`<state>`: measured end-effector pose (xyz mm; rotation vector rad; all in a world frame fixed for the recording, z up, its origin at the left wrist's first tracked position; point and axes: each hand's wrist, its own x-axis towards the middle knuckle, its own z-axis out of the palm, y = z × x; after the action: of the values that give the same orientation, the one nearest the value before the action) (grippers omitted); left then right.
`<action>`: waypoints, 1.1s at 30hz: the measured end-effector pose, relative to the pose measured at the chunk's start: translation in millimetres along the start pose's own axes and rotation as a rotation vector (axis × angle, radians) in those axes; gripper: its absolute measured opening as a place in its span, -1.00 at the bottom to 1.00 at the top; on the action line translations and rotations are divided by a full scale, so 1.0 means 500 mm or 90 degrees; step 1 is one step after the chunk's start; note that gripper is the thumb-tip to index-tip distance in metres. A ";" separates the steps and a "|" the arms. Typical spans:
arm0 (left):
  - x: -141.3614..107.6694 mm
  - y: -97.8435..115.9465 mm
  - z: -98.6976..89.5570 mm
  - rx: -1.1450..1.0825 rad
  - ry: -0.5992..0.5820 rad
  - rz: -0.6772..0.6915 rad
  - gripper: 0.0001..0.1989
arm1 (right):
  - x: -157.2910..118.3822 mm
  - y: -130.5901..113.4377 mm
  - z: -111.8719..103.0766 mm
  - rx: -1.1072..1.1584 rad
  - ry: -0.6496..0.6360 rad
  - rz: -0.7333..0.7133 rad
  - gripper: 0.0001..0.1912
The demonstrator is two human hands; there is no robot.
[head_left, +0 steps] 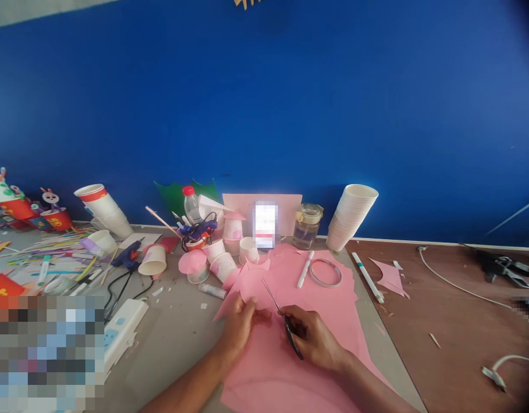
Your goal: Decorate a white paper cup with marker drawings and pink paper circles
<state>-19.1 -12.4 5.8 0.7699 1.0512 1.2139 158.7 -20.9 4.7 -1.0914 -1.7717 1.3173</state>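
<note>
1. L hand point(241, 326): pinching edge of pink paper sheet point(301, 381) between thumb and fingers, fingers closed up on it, sheet lifting slightly at 11 o'clock from hand.
2. R hand point(312, 339): fingers curled tightly around black-handled scissors point(289, 331), gripping, not open; blades pointing to 11 o'clock toward sheet edge, gap betw. blades too thin to judge.
3. Sheet position: lying on grey table point(169, 327), under both hands, running from 12 to 6 o'clock; cut scraps lying near its top edge.
4. Technique assessment: L hand is keeping paper taut close to blades, good practice; recommend feeding paper into blades, keeping cut near pivot for cleaner edge, R wrist steady.
5. Surroundings: white marker point(305, 269) and roll of tape point(325, 272) lying at 12 o'clock on sheet; pink-topped paper cups point(198, 267) standing at 11 o'clock; blue hot glue gun point(127, 255) lying at 10 o'clock; white cup stack point(352, 217) leaning at 1 o'clock by glass jar point(307, 225); power strip point(120, 332) sitting at 9 o'clock.
</note>
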 end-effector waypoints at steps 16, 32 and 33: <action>0.004 -0.004 -0.006 -0.058 -0.012 -0.023 -0.70 | 0.004 0.026 0.013 -0.369 0.251 -0.080 -0.59; 0.011 0.000 -0.010 -0.109 0.014 -0.037 -0.68 | 0.011 0.036 0.002 -0.410 0.360 -0.017 -0.62; 0.011 0.003 -0.010 -0.124 0.015 -0.039 -0.68 | 0.009 0.029 -0.001 -0.366 0.351 -0.013 -0.64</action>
<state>-24.2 -7.0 4.4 0.5697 0.9526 1.2542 160.3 -14.6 -9.3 -1.5518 -1.7419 0.4090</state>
